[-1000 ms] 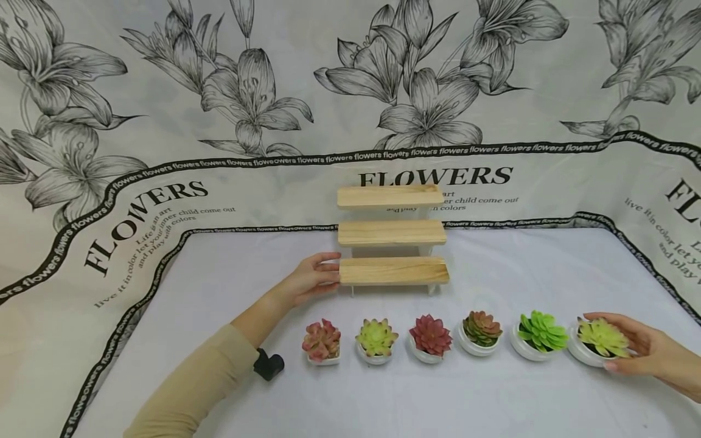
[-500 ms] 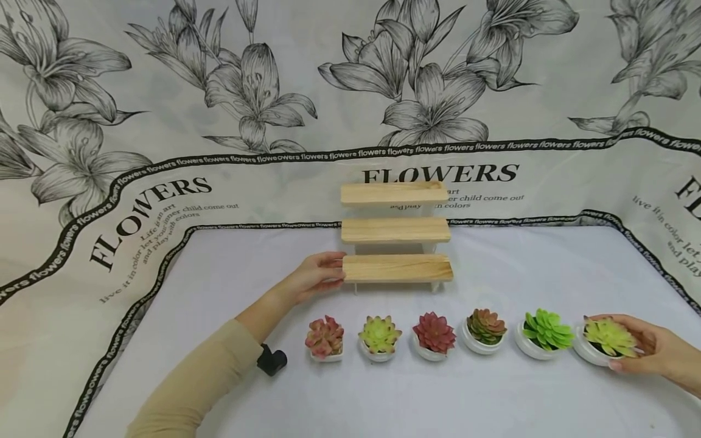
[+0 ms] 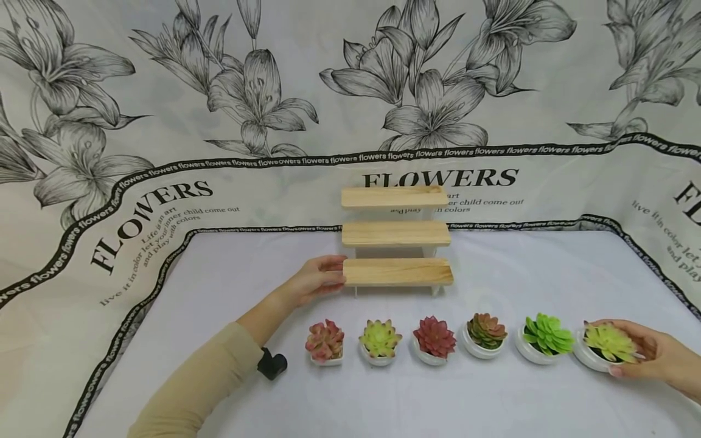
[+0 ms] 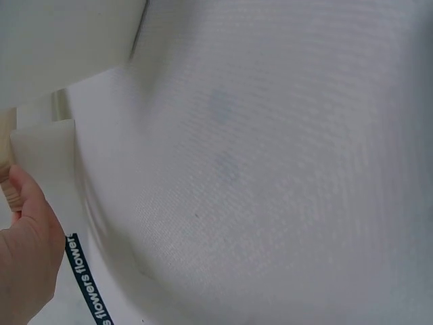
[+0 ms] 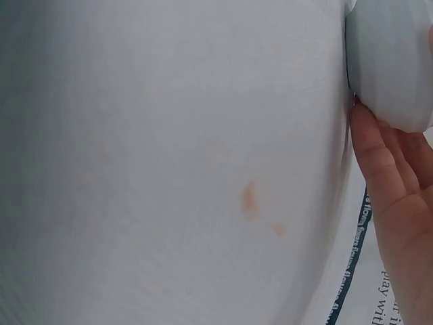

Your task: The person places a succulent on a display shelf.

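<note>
We see the left hand (image 3: 313, 281) with its grip holding the left end of the wooden stand's (image 3: 397, 272) nearest tier, far on the tabletop (image 3: 520, 267). Nearer, at right, the right hand's (image 3: 654, 356) grip curls round a potted yellow-green succulent (image 3: 609, 342), rightmost beside five other potted succulents (image 3: 434, 336).

We see streaky, pale-tan grain on the stand (image 3: 397, 272). Behind it, our off-white backdrop (image 3: 290, 188) bears black line-drawn lilies. In front of it, we have white pots (image 3: 588, 358) with a pink-red succulent (image 3: 324, 340), red-tipped lime succulent (image 3: 380, 337), maroon succulent (image 3: 434, 336), green-and-rust succulent (image 3: 487, 331), bright-green succulent (image 3: 547, 333) and pale yellow-green succulent (image 3: 609, 342). The tablecloth (image 3: 411, 401) around it is white.
</note>
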Demonstrator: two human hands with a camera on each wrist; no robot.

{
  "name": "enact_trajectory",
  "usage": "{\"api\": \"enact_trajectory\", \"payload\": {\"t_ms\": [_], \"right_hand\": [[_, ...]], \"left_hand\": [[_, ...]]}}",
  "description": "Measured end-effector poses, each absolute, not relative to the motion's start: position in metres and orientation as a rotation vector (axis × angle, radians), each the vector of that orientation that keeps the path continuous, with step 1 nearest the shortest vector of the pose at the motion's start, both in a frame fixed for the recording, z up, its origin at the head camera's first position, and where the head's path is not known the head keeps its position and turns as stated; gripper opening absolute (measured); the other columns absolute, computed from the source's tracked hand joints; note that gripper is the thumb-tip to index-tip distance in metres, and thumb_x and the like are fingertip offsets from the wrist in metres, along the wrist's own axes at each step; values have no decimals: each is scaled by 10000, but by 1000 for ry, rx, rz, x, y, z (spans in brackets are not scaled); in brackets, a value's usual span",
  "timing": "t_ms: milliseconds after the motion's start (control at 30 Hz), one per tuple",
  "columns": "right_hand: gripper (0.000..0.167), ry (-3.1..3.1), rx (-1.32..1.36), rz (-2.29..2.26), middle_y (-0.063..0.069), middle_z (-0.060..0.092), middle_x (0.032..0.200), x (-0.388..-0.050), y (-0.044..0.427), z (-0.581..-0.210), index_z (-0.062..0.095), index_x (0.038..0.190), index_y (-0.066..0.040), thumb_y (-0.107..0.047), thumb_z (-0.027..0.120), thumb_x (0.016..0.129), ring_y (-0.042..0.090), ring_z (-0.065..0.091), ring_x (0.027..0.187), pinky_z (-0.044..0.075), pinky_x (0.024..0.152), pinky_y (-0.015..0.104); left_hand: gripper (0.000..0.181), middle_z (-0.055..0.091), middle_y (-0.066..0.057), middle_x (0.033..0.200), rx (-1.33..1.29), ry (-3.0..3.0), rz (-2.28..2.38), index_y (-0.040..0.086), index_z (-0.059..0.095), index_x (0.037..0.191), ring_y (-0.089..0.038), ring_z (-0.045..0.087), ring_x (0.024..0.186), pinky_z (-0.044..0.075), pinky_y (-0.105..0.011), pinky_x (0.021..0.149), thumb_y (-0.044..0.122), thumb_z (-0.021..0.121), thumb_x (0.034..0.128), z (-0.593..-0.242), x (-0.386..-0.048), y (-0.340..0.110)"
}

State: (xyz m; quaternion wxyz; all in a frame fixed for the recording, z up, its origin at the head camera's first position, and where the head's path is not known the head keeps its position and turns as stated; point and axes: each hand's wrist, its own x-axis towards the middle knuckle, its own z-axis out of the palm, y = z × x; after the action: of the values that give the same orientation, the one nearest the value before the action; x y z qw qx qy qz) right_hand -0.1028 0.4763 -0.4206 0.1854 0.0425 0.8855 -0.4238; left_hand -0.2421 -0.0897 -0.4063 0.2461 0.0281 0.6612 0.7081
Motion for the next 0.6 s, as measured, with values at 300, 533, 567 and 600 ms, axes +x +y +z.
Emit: {"api": "enact_trajectory", "payload": {"t_ms": [300,533,567,600], "right_hand": [[857,2658,163,-1028,-273,413,1017,-99,473,-410,205,1352,158,-199,746,792,-241,302,793,448,672,171],[882,2680,180,-1096,-362,317,958,-104,469,-397,167,1357,173,-170,748,789,-219,351,792,456,648,138],[884,2678,184,-1112,-367,311,955,-105,468,-395,167,1363,163,-168,750,787,-220,351,790,458,651,136],[866,2680,186,-1129,-376,309,956,-106,466,-394,197,1379,120,-169,754,782,-220,357,793,463,655,138]], "left_hand": [[523,463,-176,1276,46,1804,1929,-16,413,1365,-144,558,904,501,-279,841,-75,553,865,-405,-240,-84],[525,472,-173,1262,55,1807,1937,-13,403,1372,-156,559,921,499,-289,841,-67,549,870,-405,-239,-88],[525,473,-169,1252,57,1806,1938,-15,402,1372,-154,560,916,500,-286,837,-66,550,870,-405,-239,-89],[525,477,-165,1242,57,1804,1942,-17,403,1371,-151,561,909,501,-284,833,-66,551,869,-404,-238,-89]]}}
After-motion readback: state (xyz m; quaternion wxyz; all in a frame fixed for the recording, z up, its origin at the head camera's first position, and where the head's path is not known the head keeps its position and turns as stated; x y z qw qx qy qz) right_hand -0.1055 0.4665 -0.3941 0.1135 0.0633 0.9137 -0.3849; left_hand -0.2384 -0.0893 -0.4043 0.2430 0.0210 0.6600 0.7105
